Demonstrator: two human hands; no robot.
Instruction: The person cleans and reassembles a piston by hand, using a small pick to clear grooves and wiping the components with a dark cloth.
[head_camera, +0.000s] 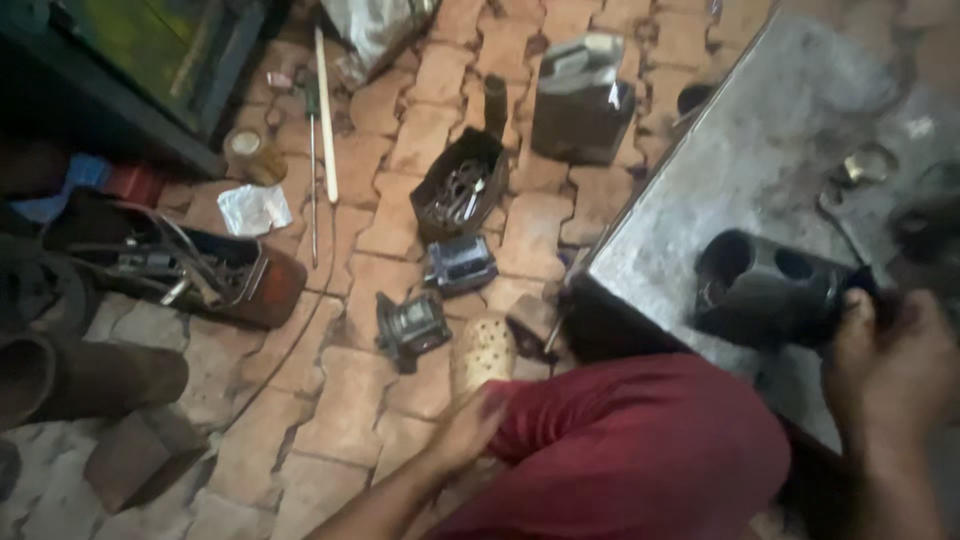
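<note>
Two hands are at work, well apart. Largest in view is the grey metal desk (760, 150), filling the upper right; its near corner points toward the brick floor (330, 420). Near the desk's front edge lies a dark cylinder (765, 290), hollow, with round openings facing up and left. The right hand (890, 365) is closed on the cylinder's right end, fingers wrapped over it. A ring (868, 165) lies farther back on the desk, toward its right edge, apart from the cylinder.

A red-clad knee (640, 450) sits below the desk's near corner. The left hand (468, 430) rests against the knee's left side, fingers loosely curled, holding nothing that can be made out; just beyond it is a tan perforated shoe (482, 350).

On the floor, a long open toolbox (190, 270) lies at the left. A dark can (582, 105) stands near the desk's left edge, with a black tray (460, 185) of tools beside it. Below the tray lie two small metal blocks (412, 328), one nearer the shoe. A white rod (326, 115) lies farther back, next to a crumpled bag (254, 208).
</note>
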